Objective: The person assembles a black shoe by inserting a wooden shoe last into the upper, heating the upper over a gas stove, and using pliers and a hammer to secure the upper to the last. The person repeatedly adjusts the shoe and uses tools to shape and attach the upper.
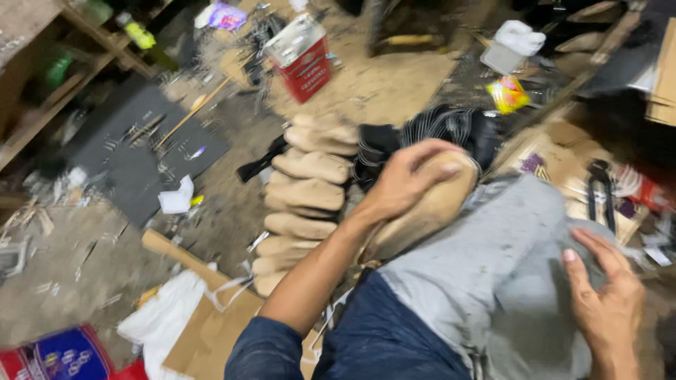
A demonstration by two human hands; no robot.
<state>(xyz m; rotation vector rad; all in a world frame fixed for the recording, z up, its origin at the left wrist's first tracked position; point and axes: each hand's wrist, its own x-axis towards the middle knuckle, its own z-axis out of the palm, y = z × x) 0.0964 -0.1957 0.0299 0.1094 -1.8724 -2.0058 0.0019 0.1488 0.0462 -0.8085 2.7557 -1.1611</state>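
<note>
My left hand point(405, 179) is closed over the top of a tan shoe form point(429, 211) that rests on my grey-trousered knee point(493, 267). My left arm in a dark blue sleeve reaches in from the lower left. My right hand point(605, 302) lies flat on the grey trouser leg at the lower right, fingers apart and holding nothing. A row of several similar tan shoe forms point(306, 193) is laid out on the dusty floor just left of my left hand. A pile of black strappy shoe uppers point(443, 127) sits just beyond it.
A red tin point(304, 63) stands on the floor further away. A dark grey sheet point(141, 151) with small tools lies at left. Cardboard point(211, 324) and a white bag point(162, 320) lie at lower left. A yellow packet point(507, 95) and black pliers point(598, 190) lie at right.
</note>
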